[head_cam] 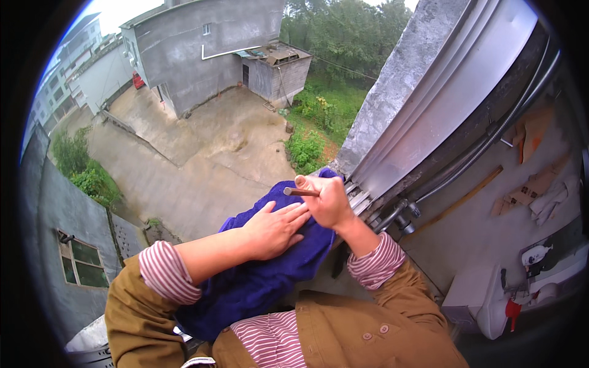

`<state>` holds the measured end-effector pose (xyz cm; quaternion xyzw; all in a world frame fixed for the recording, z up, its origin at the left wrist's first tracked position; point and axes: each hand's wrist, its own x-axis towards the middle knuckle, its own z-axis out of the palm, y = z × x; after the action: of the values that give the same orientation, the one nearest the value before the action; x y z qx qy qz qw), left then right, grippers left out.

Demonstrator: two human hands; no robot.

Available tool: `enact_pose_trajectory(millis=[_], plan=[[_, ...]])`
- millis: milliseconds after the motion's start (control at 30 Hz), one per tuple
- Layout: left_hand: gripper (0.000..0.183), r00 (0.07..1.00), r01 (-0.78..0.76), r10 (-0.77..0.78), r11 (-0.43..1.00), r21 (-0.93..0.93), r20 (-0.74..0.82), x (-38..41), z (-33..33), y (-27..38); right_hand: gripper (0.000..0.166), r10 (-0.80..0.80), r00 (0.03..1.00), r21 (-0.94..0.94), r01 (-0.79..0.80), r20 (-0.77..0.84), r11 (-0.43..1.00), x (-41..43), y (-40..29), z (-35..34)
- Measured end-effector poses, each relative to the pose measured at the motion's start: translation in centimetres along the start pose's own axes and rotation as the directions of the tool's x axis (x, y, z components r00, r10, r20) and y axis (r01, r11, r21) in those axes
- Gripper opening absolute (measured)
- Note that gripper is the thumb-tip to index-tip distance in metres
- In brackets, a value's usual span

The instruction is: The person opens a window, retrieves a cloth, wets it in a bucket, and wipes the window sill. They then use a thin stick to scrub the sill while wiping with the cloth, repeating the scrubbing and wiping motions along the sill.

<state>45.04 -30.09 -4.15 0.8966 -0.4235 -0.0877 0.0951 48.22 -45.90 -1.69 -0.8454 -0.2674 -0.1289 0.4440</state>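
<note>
A dark blue cloth (pixel 257 285) lies draped over the ledge of an opening, hanging down towards my body. My left hand (pixel 276 230) rests flat on it, palm down, with the fingers extended towards my other hand. My right hand (pixel 329 200) is closed around a thin brown rod (pixel 301 192), whose blunt end sticks out past the thumb to the left. The rest of the rod is hidden by the fist. The right fist is over the cloth's upper right part, close to the metal window frame.
A metal window frame (pixel 441 101) rises at the right, with a flexible metal hose (pixel 464 161) and a valve (pixel 405 221) beside it. Indoors at the right are a wooden strip (pixel 460 198), cardboard (pixel 524 193) and a white basin (pixel 492 313). Outside, far below, lies a concrete yard (pixel 202 170).
</note>
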Motion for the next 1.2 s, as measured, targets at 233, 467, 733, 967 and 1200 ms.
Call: enact_pose_trajectory(millis=[233,467,733,967,1200], plan=[[0.060,0.993,0.003,0.003,0.999,0.049,-0.115,-4.0,0.7,0.1,0.019,-0.379,0.892,-0.241,0.436,0.247,0.867,-1.1,-1.0,0.8],[0.052,0.969,-0.042,0.042,0.999,0.003,-0.244,1.6,2.4,-0.2,0.023,-0.370,0.883,-0.135,0.420,0.290,0.897,-0.2,3.9,-1.6],[0.055,0.996,0.084,-0.085,0.992,0.091,0.008,-4.3,-0.2,1.6,0.033,-0.557,0.793,0.075,0.557,0.247,0.827,-2.7,-0.9,0.2],[0.054,0.990,0.023,-0.016,0.999,0.048,-0.138,0.5,1.8,1.1,0.024,-0.472,0.784,-0.173,0.572,0.403,0.802,0.1,5.0,-2.7],[0.047,0.997,0.072,-0.073,0.995,0.070,0.014,-4.7,-0.6,2.0,0.035,-0.677,0.602,0.284,0.622,0.424,0.730,-2.2,-0.7,1.1]])
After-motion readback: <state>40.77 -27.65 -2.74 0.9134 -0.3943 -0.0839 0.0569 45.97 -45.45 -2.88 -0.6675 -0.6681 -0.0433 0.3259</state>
